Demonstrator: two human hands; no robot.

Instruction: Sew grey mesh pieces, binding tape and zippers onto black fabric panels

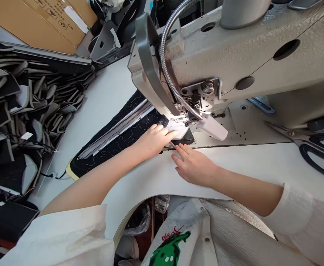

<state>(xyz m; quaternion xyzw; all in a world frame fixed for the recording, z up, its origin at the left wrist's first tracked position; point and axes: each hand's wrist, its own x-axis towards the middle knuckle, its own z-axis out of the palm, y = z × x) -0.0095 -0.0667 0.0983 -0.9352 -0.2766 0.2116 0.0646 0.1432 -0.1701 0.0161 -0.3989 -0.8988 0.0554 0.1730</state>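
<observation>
A black fabric panel (123, 131) with wavy pale stitching and a long zipper-like strip (117, 129) lies slantwise under the sewing machine (195, 62). My left hand (154, 141) presses down on the panel's right end, fingers stretched toward the needle area. A white patch (178, 130) and a dark corner with a stitched edge (185, 137) show beside its fingertips, under the machine's lamp (213, 127). At the near edge of that corner, my right hand (193, 164) touches the fabric with its fingertips, thumb side apart. The needle tip is hard to make out.
Black-handled scissors (314, 142) lie at the right on the white table (151, 177). A blue tool (262, 105) rests on the machine bed. Piled black and grey padded pieces (34, 99) crowd the left side. A cardboard box (42, 24) stands at the back left.
</observation>
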